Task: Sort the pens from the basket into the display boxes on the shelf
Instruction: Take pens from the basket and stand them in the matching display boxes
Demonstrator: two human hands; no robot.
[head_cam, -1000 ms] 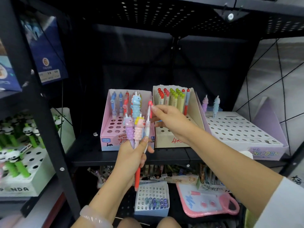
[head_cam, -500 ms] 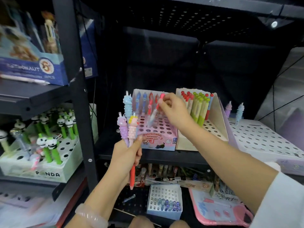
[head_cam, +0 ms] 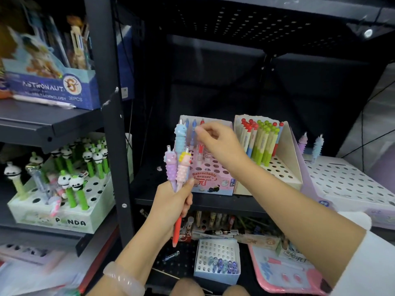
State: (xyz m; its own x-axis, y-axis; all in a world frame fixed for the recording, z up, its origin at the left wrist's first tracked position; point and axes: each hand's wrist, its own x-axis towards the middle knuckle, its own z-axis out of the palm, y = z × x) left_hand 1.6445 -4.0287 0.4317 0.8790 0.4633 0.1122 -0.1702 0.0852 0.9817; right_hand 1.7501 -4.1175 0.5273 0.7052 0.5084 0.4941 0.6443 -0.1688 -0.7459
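I count three knobbly animal-topped pens plus one plain red pen in my left hand; five perforated cardboard display boxes, perhaps more.

left hand: fingers curled, gripping | right hand: raised, fingers pinching

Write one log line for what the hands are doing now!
left hand: grips pen bunch | right hand: pinches red pen over pink box | step: slotting pen

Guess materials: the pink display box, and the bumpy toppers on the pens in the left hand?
Pink display box: likely printed cardboard, matte, with folded thin walls and punched holes. Bumpy toppers: probably soft silicone or rubber, matte pastel, with moulded studs; hardness can't be judged.
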